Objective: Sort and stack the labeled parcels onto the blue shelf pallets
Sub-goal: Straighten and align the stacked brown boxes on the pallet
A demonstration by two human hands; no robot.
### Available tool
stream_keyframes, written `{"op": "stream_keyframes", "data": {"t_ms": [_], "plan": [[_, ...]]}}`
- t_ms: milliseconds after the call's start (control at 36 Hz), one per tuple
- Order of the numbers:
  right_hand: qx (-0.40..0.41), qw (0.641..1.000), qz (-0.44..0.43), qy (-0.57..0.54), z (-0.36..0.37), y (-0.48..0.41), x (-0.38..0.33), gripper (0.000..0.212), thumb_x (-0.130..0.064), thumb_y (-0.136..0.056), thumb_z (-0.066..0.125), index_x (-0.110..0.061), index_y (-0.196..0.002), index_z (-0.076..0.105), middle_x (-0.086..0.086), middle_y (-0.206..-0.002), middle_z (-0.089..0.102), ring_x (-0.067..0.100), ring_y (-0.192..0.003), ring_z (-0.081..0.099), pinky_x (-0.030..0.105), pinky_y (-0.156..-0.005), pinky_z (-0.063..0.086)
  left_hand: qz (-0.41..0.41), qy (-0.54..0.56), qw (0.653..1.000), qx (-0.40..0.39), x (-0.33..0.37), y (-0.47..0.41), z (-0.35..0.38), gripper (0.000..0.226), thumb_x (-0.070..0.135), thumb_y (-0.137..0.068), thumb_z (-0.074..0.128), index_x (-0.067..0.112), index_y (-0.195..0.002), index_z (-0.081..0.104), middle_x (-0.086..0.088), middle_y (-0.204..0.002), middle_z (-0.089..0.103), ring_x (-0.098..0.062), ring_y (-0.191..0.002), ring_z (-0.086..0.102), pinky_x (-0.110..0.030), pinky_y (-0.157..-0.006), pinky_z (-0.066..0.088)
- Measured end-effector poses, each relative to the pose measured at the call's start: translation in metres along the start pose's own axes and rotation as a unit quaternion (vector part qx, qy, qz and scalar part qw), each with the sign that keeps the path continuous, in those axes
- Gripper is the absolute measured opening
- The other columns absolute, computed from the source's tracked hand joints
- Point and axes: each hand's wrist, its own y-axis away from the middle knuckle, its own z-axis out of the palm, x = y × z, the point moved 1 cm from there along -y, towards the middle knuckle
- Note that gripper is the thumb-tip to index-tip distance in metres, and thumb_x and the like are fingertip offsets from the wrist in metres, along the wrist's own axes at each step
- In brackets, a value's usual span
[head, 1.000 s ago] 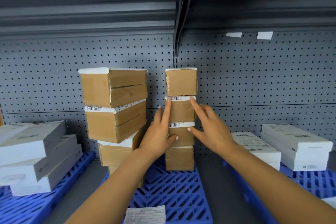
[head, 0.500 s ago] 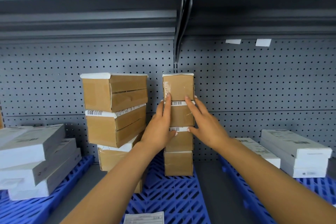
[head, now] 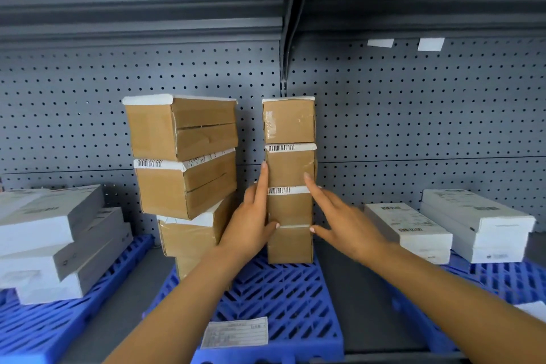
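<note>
A narrow stack (head: 289,162) of four small brown parcels was pictured standing upright on the middle pallet (head: 280,289) of a grey shelf bay, close to the pegboard wall (head: 413,115). The stack was flanked by both hands. The left hand (head: 251,224) was laid against its left side with fingers straight and together, the forefinger reaching up beside the second parcel from the top and the thumb set across the front near the seam above the bottom parcel. The right hand (head: 345,221) was held at the right side with fingers straight and spread, the forefinger tip touching the front of the second parcel and the thumb tip placed at the top corner of the bottom parcel. Nothing was gripped by either hand. Barcode labels were shown along the top edges of the second and third parcels. Just to the left, a wider pile (head: 183,156) of larger brown parcels was stacked unevenly, its upper boxes turned off line from those below. Flat white boxes (head: 44,230) were piled on the left pallet (head: 44,331), and more white boxes (head: 472,224) were set on the right pallet (head: 502,278), well apart from the narrow stack. A printed paper sheet (head: 235,332) was seen lying at the front edge of the middle pallet.
</note>
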Motion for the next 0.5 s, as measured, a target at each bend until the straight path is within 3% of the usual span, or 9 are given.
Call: {"op": "stream_keyframes", "data": {"t_ms": [111, 250, 500], "plan": [[-0.013, 1.0, -0.001, -0.002, 0.016, 0.007, -0.004, 0.106, -0.034, -0.092, 0.06, -0.044, -0.136, -0.036, 0.003, -0.149, 0.035, 0.022, -0.1, 0.059, 0.035, -0.074, 0.053, -0.006, -0.003, 1.0, -0.019, 0.001, 0.001, 0.006, 0.124, 0.013, -0.085, 0.07, 0.049, -0.134, -0.037, -0.005, -0.151, 0.023, -0.016, -0.083, 0.061, -0.03, -0.072, 0.054], [0.0, 1.0, 0.017, -0.023, 0.023, 0.002, -0.008, 0.11, -0.03, -0.091, 0.062, -0.043, -0.136, -0.037, 0.004, -0.137, 0.046, 0.019, -0.094, 0.059, 0.035, -0.07, 0.054, -0.01, -0.008, 1.0, -0.023, 0.001, 0.002, 0.014, 0.125, 0.016, -0.084, 0.072, 0.048, -0.135, -0.037, -0.007, -0.153, 0.021, -0.022, -0.098, 0.062, -0.035, -0.08, 0.055], [-0.006, 0.999, 0.041, -0.03, 0.026, 0.001, -0.004, 0.108, -0.028, -0.092, 0.061, -0.043, -0.137, -0.035, 0.006, -0.13, 0.05, 0.02, -0.087, 0.059, 0.036, -0.07, 0.054, -0.016, -0.016, 1.0, -0.016, 0.003, 0.002, 0.021, 0.127, 0.015, -0.085, 0.071, 0.051, -0.129, -0.041, -0.01, -0.153, 0.02, -0.023, -0.09, 0.064, -0.038, -0.079, 0.055]]}}
